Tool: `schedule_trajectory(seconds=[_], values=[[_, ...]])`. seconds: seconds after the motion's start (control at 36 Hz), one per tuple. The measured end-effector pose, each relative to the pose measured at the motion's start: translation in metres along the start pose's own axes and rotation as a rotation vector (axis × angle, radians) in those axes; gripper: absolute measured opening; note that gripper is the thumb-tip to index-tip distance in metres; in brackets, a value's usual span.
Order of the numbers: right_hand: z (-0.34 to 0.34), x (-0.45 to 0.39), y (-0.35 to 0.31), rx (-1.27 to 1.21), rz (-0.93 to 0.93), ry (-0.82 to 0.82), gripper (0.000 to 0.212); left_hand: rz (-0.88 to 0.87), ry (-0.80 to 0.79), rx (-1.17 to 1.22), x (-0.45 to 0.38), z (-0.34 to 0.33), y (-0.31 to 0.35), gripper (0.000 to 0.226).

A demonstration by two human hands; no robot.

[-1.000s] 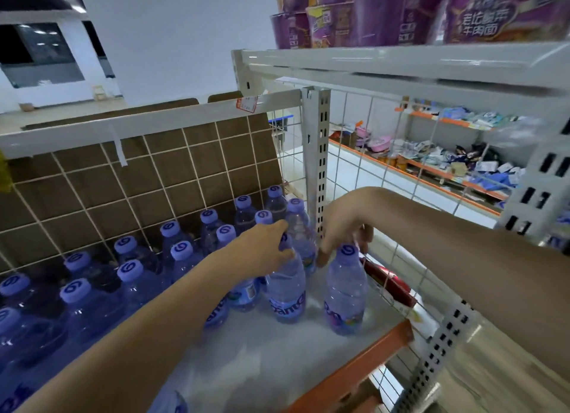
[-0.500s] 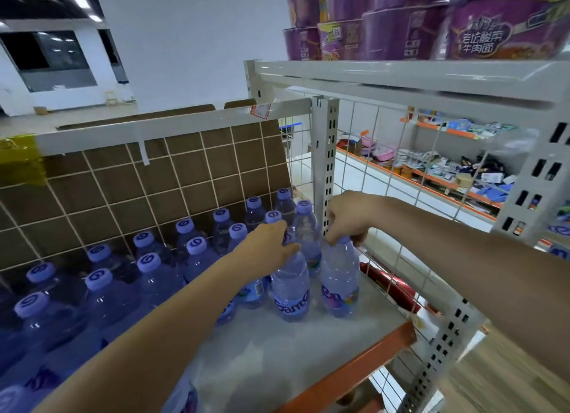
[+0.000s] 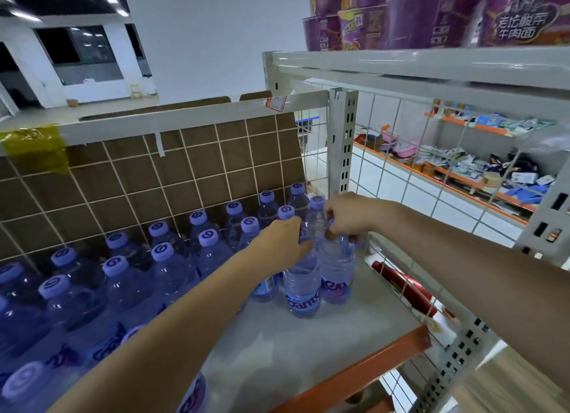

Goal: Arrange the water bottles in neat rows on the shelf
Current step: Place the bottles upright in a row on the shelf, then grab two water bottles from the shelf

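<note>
Two bottles stand touching at the right end of the shelf, just in front of the rows of water bottles. The left hand curls over the top of the front bottle. The right hand pinches the neck of the bottle beside it, though its cap seems hidden under the fingers. A wire grid closes the shelf's right side.
</note>
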State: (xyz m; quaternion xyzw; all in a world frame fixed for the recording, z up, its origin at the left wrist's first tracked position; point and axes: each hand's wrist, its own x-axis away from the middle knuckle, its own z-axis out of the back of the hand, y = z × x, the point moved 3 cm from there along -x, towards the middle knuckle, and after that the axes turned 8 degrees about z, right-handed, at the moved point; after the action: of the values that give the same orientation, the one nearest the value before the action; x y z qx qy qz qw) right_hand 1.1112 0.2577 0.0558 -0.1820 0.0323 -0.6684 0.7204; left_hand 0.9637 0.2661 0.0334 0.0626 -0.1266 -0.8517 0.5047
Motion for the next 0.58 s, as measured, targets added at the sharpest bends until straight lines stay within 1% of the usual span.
schedule_trajectory(seconds=[0.06, 0.14, 0.22, 0.28, 0.33, 0.42, 0.5, 0.58], values=[[0.001, 0.004, -0.006, 0.055, -0.006, -0.02, 0.019, 0.004, -0.037, 0.022, 0.003, 0.002, -0.002, 0.027], [0.008, 0.011, -0.018, 0.227, -0.01, -0.022, 0.028, 0.009, -0.053, 0.053, 0.011, 0.011, -0.01, 0.039], [0.016, 0.014, -0.035, 0.288, 0.039, 0.114, 0.022, -0.002, 0.006, 0.063, 0.024, 0.029, -0.026, 0.03], [0.018, 0.015, -0.052, 0.283, 0.102, 0.218, 0.021, -0.001, 0.038, 0.055, 0.036, 0.043, -0.04, 0.03], [0.015, 0.018, -0.072, 0.213, 0.172, 0.243, 0.018, 0.003, 0.07, 0.053, 0.053, 0.058, -0.056, 0.031], [-0.001, 0.019, -0.103, 0.117, 0.245, 0.177, 0.016, 0.036, 0.097, 0.015, 0.079, 0.073, -0.083, 0.03], [-0.021, 0.024, -0.134, 0.091, 0.296, 0.084, 0.013, 0.08, 0.06, -0.058, 0.105, 0.081, -0.107, 0.027], [-0.04, 0.035, -0.165, 0.09, 0.365, 0.013, 0.01, 0.13, 0.013, -0.124, 0.134, 0.086, -0.128, 0.034]])
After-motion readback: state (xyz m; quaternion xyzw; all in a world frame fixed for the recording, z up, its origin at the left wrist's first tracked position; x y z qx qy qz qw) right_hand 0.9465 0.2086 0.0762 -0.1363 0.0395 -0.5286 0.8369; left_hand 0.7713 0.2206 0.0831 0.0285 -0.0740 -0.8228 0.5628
